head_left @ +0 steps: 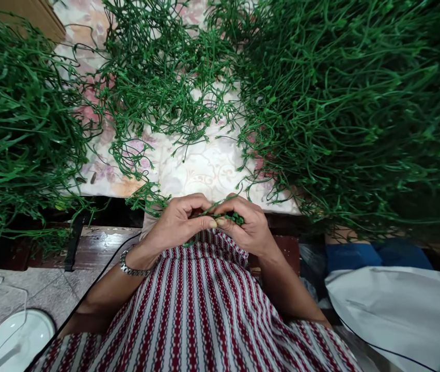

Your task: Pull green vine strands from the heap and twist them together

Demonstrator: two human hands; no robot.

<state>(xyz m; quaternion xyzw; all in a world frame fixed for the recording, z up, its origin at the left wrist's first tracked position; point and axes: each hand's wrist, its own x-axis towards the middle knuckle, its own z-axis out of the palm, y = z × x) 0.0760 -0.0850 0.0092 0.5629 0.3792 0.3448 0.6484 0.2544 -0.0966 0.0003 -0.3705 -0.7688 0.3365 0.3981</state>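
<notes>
Here both hands, left hand point(177, 222) and right hand point(245, 227), pinch one green stem point(220, 211) between fingertips.

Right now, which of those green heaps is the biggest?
The heap on the right: it fills that whole side, dwarfing the left heap and the thin middle one.

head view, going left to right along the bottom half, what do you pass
white dish → metal wristband → left hand → small green stem piece pinched between both hands → right hand → blue cloth → white sheet
</notes>
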